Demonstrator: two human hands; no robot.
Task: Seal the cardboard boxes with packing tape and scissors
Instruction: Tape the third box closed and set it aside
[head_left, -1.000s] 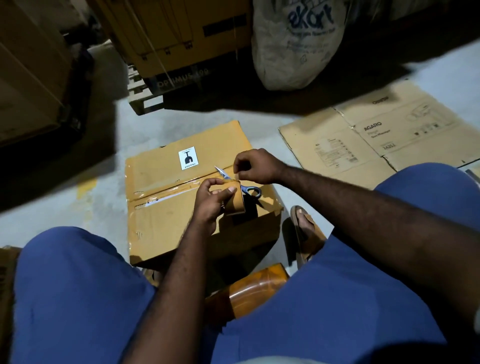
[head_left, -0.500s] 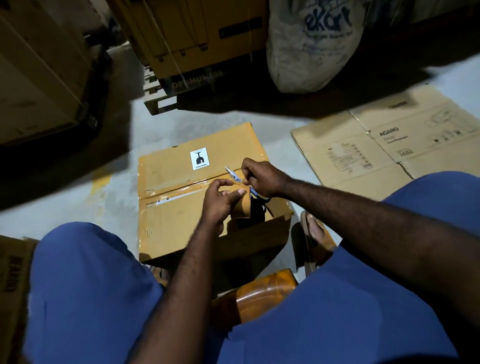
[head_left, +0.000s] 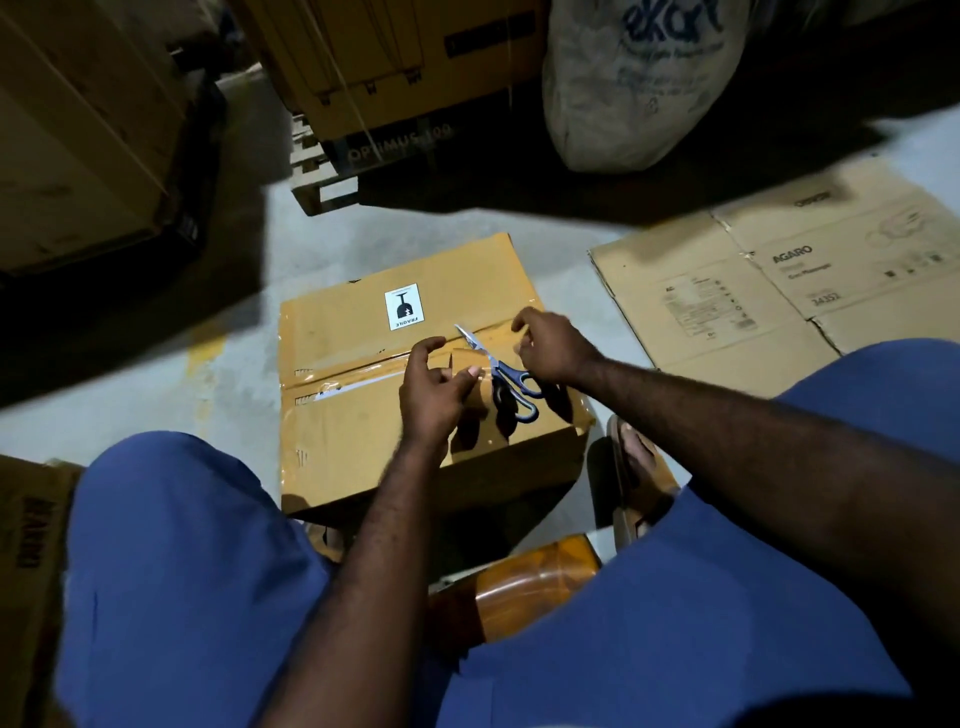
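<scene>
A brown cardboard box (head_left: 363, 436) with a fragile sticker (head_left: 404, 308) sits on the floor between my knees. Glossy brown tape runs along its top seam. My left hand (head_left: 431, 400) grips the brown tape roll (head_left: 475, 397) over the seam. Scissors (head_left: 506, 376) with blue-grey handles lie on the box top, blades pointing away from me, and no hand holds them. Just right of the blades, my right hand (head_left: 553, 351) has its fingers curled at the seam and seems to pinch the tape's free end.
Flattened cardboard (head_left: 779, 270) lies on the floor at right. A white sack (head_left: 639, 83) and big boxes on a pallet (head_left: 389, 67) stand behind, and another large box (head_left: 78, 130) at left. An orange stool (head_left: 535, 587) is under me. My sandalled foot (head_left: 639, 467) rests beside the box.
My right hand has moved off the scissors toward the box's right side, so the handles show again. My left hand still holds the tape roll. The view has shifted slightly.
</scene>
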